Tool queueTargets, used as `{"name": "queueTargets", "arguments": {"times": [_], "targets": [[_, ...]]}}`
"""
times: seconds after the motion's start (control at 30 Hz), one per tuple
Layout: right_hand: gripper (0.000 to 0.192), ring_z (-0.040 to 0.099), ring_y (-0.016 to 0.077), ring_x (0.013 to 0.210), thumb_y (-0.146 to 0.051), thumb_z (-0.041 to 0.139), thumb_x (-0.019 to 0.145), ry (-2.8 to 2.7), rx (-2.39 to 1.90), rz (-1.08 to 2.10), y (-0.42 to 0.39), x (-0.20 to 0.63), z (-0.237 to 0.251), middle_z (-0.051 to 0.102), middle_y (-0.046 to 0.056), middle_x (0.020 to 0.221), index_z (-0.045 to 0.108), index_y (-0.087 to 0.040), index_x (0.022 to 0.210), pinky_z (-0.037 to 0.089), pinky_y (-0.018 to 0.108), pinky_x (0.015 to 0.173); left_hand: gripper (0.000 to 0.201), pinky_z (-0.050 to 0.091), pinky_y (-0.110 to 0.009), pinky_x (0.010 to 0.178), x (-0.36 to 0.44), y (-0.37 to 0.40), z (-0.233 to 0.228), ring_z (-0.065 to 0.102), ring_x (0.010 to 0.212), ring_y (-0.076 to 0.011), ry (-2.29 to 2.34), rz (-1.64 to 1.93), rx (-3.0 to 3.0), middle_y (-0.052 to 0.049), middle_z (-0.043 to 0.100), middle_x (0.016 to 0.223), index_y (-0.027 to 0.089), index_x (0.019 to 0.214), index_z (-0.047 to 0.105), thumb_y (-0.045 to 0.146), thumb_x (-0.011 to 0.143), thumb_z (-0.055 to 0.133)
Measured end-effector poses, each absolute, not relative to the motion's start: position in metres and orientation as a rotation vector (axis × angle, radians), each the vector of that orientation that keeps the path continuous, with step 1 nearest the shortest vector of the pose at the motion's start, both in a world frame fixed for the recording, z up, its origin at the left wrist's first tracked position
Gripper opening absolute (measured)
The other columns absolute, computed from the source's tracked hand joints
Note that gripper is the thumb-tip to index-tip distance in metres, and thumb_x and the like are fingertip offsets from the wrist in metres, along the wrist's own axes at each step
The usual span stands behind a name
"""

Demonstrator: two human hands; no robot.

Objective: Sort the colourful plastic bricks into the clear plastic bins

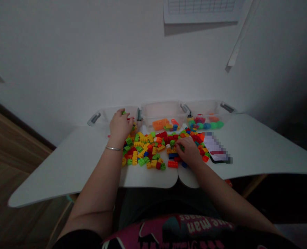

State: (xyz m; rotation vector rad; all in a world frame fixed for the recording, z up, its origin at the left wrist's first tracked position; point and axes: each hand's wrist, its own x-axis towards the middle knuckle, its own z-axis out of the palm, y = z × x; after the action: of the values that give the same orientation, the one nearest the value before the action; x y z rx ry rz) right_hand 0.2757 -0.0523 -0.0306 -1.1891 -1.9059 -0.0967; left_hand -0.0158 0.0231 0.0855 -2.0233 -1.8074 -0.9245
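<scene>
My left hand (120, 127), with a bangle at the wrist, is raised over the left clear plastic bin (106, 114). A small green toy brick (123, 112) shows between its fingertips, and something red lies near the thumb. My right hand (188, 149) rests at the right side of a loose pile of toy building bricks (143, 147), fingers curled down. Green brick (182, 147) shows under its fingers; the fingertips are partly hidden. The pile mixes yellow, green, red, orange and blue bricks. An orange-red brick (172, 164) lies at its front edge.
The middle clear bin (161, 109) holds an orange block and small bricks. Green, blue and red pieces are in the right bin (205, 107). A phone (214, 147) lies right of the pile on the white table (262, 148). A wall stands behind the bins.
</scene>
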Motion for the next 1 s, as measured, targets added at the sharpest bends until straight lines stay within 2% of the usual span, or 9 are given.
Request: {"name": "queueTargets", "arguments": {"times": [0.1, 0.2, 0.3, 0.43, 0.53, 0.6, 0.67, 0.83, 1.0], "targets": [[0.011, 0.062, 0.0246, 0.086, -0.020, 0.052, 0.089, -1.901, -1.189, -0.097, -0.053, 0.275, -0.029, 0.069, 0.008, 0.086, 0.060, -0.021, 0.082, 0.048, 0.042, 0.085, 0.044, 0.037, -0.054, 0.108, -0.012, 0.024, 0.075, 0.060, 0.112, -0.0328, -1.827, -0.667, -2.055, -0.017, 0.066, 0.120, 0.013, 0.108, 0.072, 0.039, 0.094, 0.039], [0.011, 0.061, 0.0245, 0.085, -0.020, 0.052, 0.089, -1.904, -1.192, -0.098, -0.054, 0.274, -0.027, 0.068, 0.008, 0.085, 0.061, -0.021, 0.081, 0.048, 0.041, 0.083, 0.048, 0.029, -0.056, 0.110, -0.012, 0.026, 0.067, 0.062, 0.108, -0.0326, -1.778, -0.579, -2.059, -0.017, 0.071, 0.108, 0.012, 0.111, 0.070, 0.042, 0.095, 0.036], [0.011, 0.061, 0.0244, 0.085, -0.019, 0.052, 0.088, -1.909, -1.190, -0.092, -0.054, 0.274, -0.026, 0.068, 0.008, 0.085, 0.061, -0.021, 0.081, 0.048, 0.041, 0.083, 0.048, 0.028, -0.055, 0.111, -0.014, 0.029, 0.064, 0.060, 0.110, -0.0326, -1.787, -0.619, -2.051, -0.018, 0.070, 0.112, 0.012, 0.113, 0.069, 0.043, 0.095, 0.037], [0.011, 0.062, 0.0246, 0.085, -0.019, 0.052, 0.087, -1.911, -1.194, -0.097, -0.054, 0.274, -0.027, 0.068, 0.008, 0.085, 0.061, -0.021, 0.081, 0.048, 0.042, 0.084, 0.045, 0.022, -0.057, 0.114, -0.011, 0.024, 0.063, 0.052, 0.123, -0.0332, -1.773, -0.798, -2.032, -0.016, 0.064, 0.127, 0.016, 0.127, 0.061, 0.040, 0.092, 0.045], [0.011, 0.062, 0.0248, 0.086, -0.020, 0.052, 0.088, -1.910, -1.202, -0.105, -0.053, 0.274, -0.028, 0.068, 0.007, 0.085, 0.061, -0.021, 0.082, 0.048, 0.042, 0.085, 0.044, 0.030, -0.053, 0.111, 0.001, 0.008, 0.063, 0.050, 0.124, -0.0318, -1.704, -0.984, -1.989, -0.014, 0.061, 0.130, 0.017, 0.129, 0.059, 0.036, 0.091, 0.049], [0.011, 0.062, 0.0246, 0.086, -0.020, 0.051, 0.088, -1.911, -1.199, -0.114, -0.052, 0.274, -0.029, 0.068, 0.007, 0.085, 0.061, -0.021, 0.082, 0.048, 0.042, 0.085, 0.037, 0.038, -0.046, 0.104, 0.015, -0.007, 0.060, 0.054, 0.116, -0.0293, -1.613, -1.019, -2.052, -0.013, 0.066, 0.118, 0.016, 0.121, 0.063, 0.032, 0.091, 0.049], [0.011, 0.061, 0.0248, 0.086, -0.019, 0.051, 0.088, -1.912, -1.198, -0.120, -0.052, 0.274, -0.029, 0.068, 0.008, 0.085, 0.061, -0.020, 0.082, 0.048, 0.042, 0.084, 0.027, 0.042, -0.042, 0.099, 0.029, -0.021, 0.054, 0.056, 0.110, -0.0274, -1.494, -0.946, -2.213, -0.010, 0.067, 0.112, 0.019, 0.110, 0.068, 0.027, 0.091, 0.050], [0.009, 0.061, 0.0251, 0.087, -0.019, 0.053, 0.088, -1.917, -1.218, -0.095, -0.052, 0.274, -0.029, 0.068, 0.008, 0.086, 0.061, -0.020, 0.083, 0.047, 0.042, 0.085, 0.021, 0.045, -0.043, 0.090, 0.054, -0.034, 0.029, 0.059, 0.098, -0.0264, -1.359, -0.623, -2.469, -0.007, 0.071, 0.103, 0.021, 0.103, 0.071, 0.024, 0.090, 0.055], [0.009, 0.061, 0.0250, 0.088, -0.019, 0.053, 0.088, -1.912, -1.227, -0.109, -0.052, 0.274, -0.028, 0.068, 0.008, 0.087, 0.061, -0.021, 0.083, 0.047, 0.041, 0.085, 0.022, 0.045, -0.045, 0.089, 0.056, -0.028, 0.015, 0.057, 0.100, -0.0276, -1.333, -0.572, -2.453, -0.009, 0.071, 0.106, 0.021, 0.108, 0.070, 0.024, 0.089, 0.058]]}}
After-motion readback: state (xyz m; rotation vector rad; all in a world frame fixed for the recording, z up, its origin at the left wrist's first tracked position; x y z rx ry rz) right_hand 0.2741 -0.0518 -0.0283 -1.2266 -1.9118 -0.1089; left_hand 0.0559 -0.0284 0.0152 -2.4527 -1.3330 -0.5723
